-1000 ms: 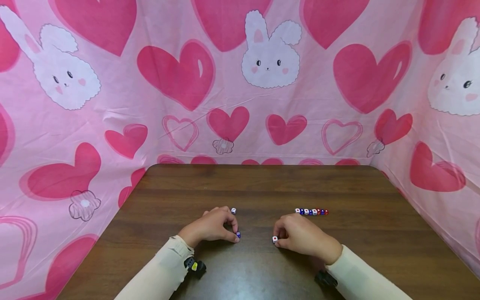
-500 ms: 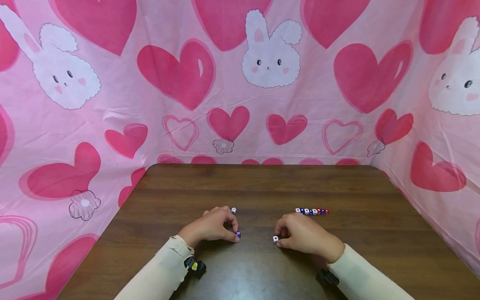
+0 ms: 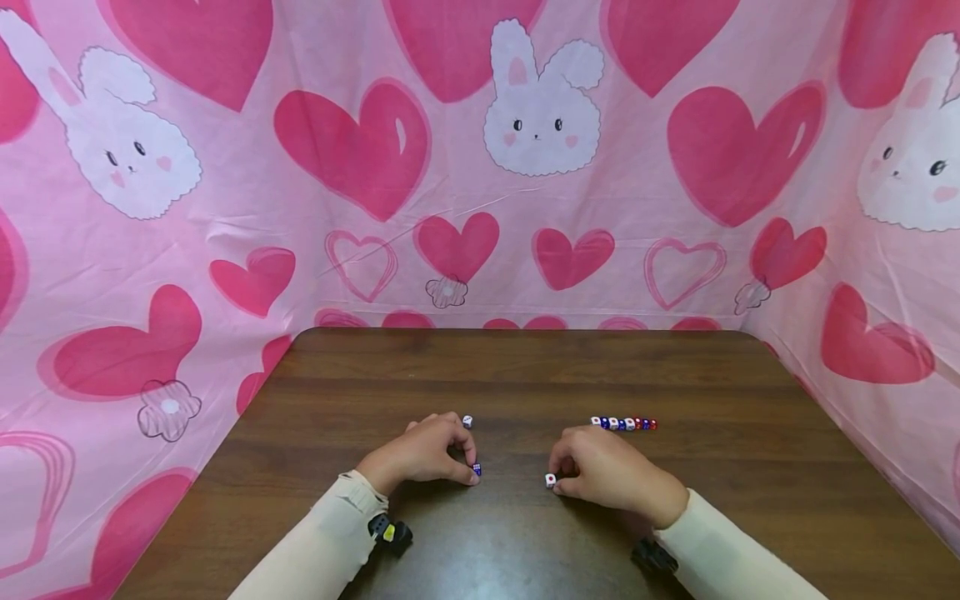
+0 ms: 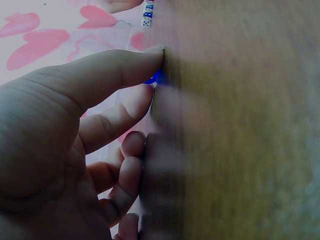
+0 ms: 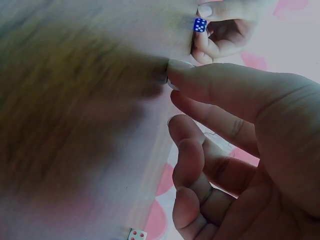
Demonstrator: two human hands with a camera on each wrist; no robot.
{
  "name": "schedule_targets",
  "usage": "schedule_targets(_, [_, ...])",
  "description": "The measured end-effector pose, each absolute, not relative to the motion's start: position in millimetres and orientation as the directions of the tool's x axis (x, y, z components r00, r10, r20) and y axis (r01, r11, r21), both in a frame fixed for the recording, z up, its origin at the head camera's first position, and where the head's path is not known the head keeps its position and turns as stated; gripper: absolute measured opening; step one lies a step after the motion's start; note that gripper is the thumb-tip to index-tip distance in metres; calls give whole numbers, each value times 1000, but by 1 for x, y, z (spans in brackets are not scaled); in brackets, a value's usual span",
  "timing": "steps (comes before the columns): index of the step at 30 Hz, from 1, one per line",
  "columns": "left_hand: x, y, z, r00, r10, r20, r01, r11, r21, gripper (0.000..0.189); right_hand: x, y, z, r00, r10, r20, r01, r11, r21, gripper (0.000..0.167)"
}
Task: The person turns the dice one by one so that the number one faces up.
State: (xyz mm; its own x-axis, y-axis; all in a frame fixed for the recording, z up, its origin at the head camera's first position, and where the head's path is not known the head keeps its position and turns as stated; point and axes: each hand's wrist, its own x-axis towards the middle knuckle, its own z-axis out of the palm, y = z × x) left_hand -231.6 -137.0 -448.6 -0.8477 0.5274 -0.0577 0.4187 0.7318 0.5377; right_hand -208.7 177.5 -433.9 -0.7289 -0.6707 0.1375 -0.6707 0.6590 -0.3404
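Note:
On the wooden table point(image 3: 525, 358), my left hand point(image 3: 423, 450) pinches a blue die point(image 3: 476, 469) with white pips between thumb and index finger. Seen from the right wrist, the same blue die point(image 5: 200, 25) sticks out past those fingertips. My right hand point(image 3: 611, 467) holds a white die point(image 3: 551, 480), its single red pip facing the head camera; in the right wrist view the thumb almost wholly hides it. A gap of bare wood separates the two held dice. Just beyond the left fingers lies another white die point(image 3: 468, 422).
Behind the right hand runs a straight row of several white, blue and red dice point(image 3: 622, 423), set side by side. A pink cloth point(image 3: 465, 167) with hearts and rabbits hangs round the table's back and sides. Each wrist wears a small black device point(image 3: 390, 533).
The right hand and its white die have shifted very slightly, right and then a touch nearer. The left hand, its blue die and the row stay where they were.

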Motion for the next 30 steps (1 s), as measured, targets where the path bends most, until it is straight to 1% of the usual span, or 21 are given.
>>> schedule_targets(7, [-232, -137, -448, -849, 524, -65, 411, 733, 541, 24, -213, 179, -435, -725, -665, 179, -685, 670, -285, 13])
schedule_targets(13, [-231, -137, -447, -851, 522, -59, 410, 730, 546, 24, -221, 182, -433, -761, -614, 212, -649, 706, -285, 15])
schedule_targets(17, [-229, -138, -448, -855, 516, -61, 405, 736, 542, 24, -229, 186, -432, -789, -578, 211, -615, 731, -297, 16])
schedule_targets(23, [-230, -138, -449, -854, 517, -53, 410, 733, 544, 25, -244, 195, -432, -826, -516, 225, -563, 777, -284, 17])
schedule_targets(30, [-232, -136, -449, -854, 516, -62, 403, 732, 549, 24, -258, 203, -432, -853, -466, 236, -521, 792, -318, 14])
